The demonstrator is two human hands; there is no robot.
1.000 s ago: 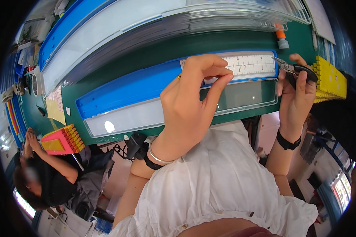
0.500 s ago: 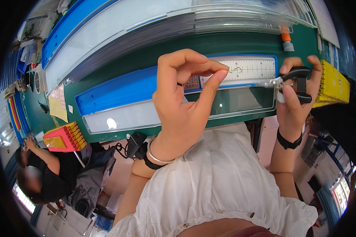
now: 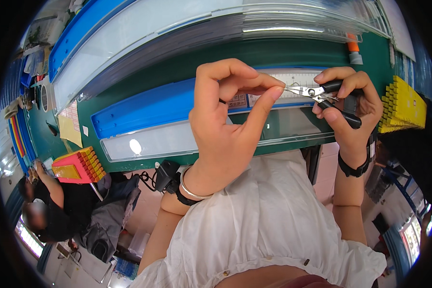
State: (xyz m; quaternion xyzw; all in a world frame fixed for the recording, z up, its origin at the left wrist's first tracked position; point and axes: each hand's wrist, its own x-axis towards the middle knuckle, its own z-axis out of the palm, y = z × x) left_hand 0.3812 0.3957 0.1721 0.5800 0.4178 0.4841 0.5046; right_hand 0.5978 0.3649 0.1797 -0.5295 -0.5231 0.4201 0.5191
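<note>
My left hand [image 3: 225, 115] is above the blue case, thumb and forefinger pinched together on a thin curved wire [image 3: 294, 84] shaped like a small hook. My right hand [image 3: 357, 105] grips the black handles of small pliers [image 3: 313, 91], whose handles are spread. Their silver jaws reach left to the pinched fingertips, at the wire; whether they touch it I cannot tell. Beneath both hands lies the long blue case [image 3: 144, 105], holding a white ruled scale [image 3: 302, 75]. Its clear lid [image 3: 163, 141] lies along the near side.
Stacked clear cases [image 3: 187, 43] stand behind. An orange-capped tube [image 3: 354, 48] is at the back right, a yellow ridged block [image 3: 405, 103] right. To the left are a red-and-yellow ridged block [image 3: 79, 166] and papers [image 3: 71, 129]. Another person [image 3: 57, 206] sits at far left.
My right hand has turned the pliers and brought them left, so their jaws meet my left fingertips. The left hand has barely moved, still pinching the wire.
</note>
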